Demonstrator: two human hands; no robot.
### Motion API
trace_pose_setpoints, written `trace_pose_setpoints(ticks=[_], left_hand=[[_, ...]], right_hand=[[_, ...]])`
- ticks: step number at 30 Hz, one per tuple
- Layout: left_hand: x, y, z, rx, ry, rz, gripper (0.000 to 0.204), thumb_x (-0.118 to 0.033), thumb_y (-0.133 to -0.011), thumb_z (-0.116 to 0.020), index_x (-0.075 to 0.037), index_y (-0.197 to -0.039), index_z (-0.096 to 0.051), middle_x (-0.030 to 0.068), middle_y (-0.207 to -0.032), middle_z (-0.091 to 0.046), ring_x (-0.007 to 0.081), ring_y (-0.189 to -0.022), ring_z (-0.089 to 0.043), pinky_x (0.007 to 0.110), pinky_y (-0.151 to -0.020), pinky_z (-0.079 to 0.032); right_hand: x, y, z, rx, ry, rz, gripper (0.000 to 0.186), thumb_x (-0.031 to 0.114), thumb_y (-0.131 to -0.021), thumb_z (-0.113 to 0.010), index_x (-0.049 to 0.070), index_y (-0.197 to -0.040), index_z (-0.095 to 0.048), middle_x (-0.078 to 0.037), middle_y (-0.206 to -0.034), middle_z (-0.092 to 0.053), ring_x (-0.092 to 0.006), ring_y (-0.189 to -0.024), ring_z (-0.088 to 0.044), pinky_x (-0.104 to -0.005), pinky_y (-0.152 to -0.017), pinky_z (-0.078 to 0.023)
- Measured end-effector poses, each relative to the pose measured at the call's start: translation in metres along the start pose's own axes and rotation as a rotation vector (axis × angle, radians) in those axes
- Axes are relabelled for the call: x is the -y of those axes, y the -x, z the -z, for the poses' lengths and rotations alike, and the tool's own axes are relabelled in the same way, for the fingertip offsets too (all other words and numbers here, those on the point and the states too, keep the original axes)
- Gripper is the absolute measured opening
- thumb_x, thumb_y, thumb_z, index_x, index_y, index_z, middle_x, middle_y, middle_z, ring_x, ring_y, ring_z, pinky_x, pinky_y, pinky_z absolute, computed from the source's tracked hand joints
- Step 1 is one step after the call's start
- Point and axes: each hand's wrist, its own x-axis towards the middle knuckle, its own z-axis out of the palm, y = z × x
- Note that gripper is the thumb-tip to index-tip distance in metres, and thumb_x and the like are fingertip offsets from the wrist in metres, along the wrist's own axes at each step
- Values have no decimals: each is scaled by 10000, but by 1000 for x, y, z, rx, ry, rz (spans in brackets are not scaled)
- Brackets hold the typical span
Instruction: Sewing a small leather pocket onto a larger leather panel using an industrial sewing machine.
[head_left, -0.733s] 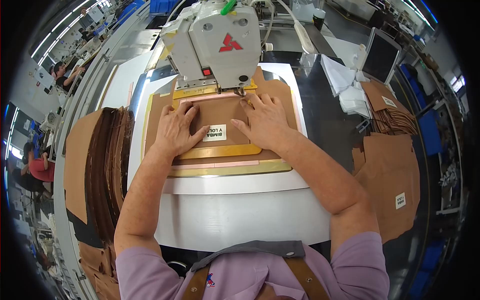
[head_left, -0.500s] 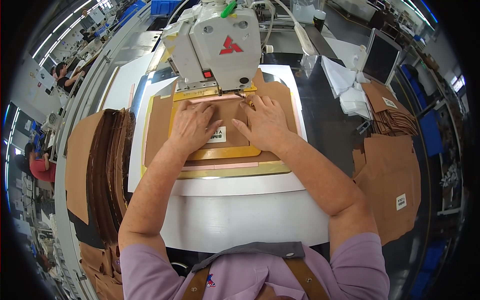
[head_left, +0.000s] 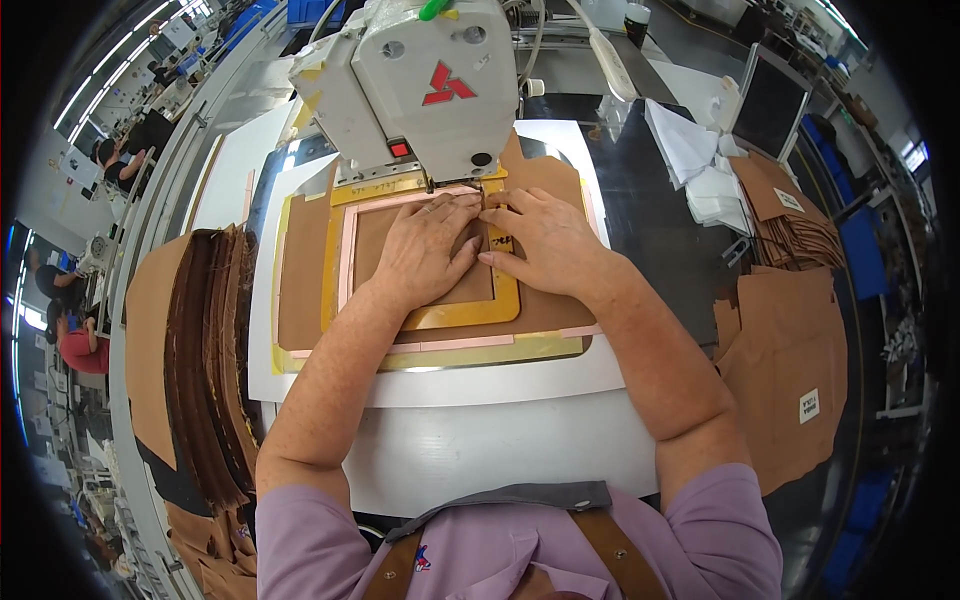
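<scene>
My left hand (head_left: 430,250) lies palm down, fingers out, on a brown panel (head_left: 375,235) inside a yellow frame (head_left: 445,315) with pink strips along its inner edge. My right hand (head_left: 530,240) rests just right of it on the frame's right side, fingers spread, the fingertips near my left hand's. Directly above both hands is the white sewing machine head (head_left: 425,90), its needle area at the top of the frame. The frame sits on a larger brown piece (head_left: 300,290) over a white board (head_left: 470,390). The white label on the panel is hidden.
At left stand stacked brown pieces (head_left: 170,350). At right lie more brown pieces (head_left: 775,360), white papers (head_left: 675,150) and a dark screen (head_left: 765,100). Behind the machine are hoses and a cup (head_left: 637,22). Co-workers (head_left: 85,345) work at benches on the far left.
My left hand has moved rightward across the panel, now covering where the white label was. The pink-edged left side of the frame shows more. The machine appears slightly further left in view.
</scene>
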Motion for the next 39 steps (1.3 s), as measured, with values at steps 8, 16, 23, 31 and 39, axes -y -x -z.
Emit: trace_pose_setpoints(ticks=[8,16,23,31,39], left_hand=[[2,3,-2,52,3,18,448,-288,-963,-598,-103,-1369,-560,77,-1457,-579,306,-1400,-478,470,-1143,-321],[-1,3,-2,99,7,55,557,-407,-927,-610,-127,-1403,-529,85,-1493,-540,355,-1397,-435,506,-1176,-276],[3,5,-5,105,4,55,628,-495,-942,-546,-155,-1467,-487,85,-1531,-511,363,-1432,-407,529,-1196,-245],[0,6,-6,89,11,74,575,-419,-964,-548,-141,-1465,-493,84,-1529,-513,359,-1432,-408,512,-1191,-258],[10,14,3,55,49,-47,557,-407,-942,-621,-129,-1422,-562,60,-1502,-544,295,-1426,-437,476,-1196,-262]], right_hand=[[-2,1,3,12,-11,10,483,391,-922,-685,89,-1300,-682,-93,-1325,-623,-276,-1197,-601,-401,-1022,-510],[3,1,16,66,-66,64,396,314,-871,-707,72,-1184,-710,-114,-1238,-643,-292,-1175,-592,-419,-1016,-485],[20,15,30,-16,-127,200,215,136,-790,-668,89,-992,-724,-81,-991,-662,-289,-1004,-632,-426,-901,-508],[27,29,8,-18,-76,394,132,111,-795,-683,92,-922,-712,-18,-956,-671,-217,-1044,-604,-389,-885,-475],[24,35,4,-3,-17,390,156,85,-794,-675,90,-950,-686,-25,-1038,-689,-220,-1054,-616,-389,-868,-467]])
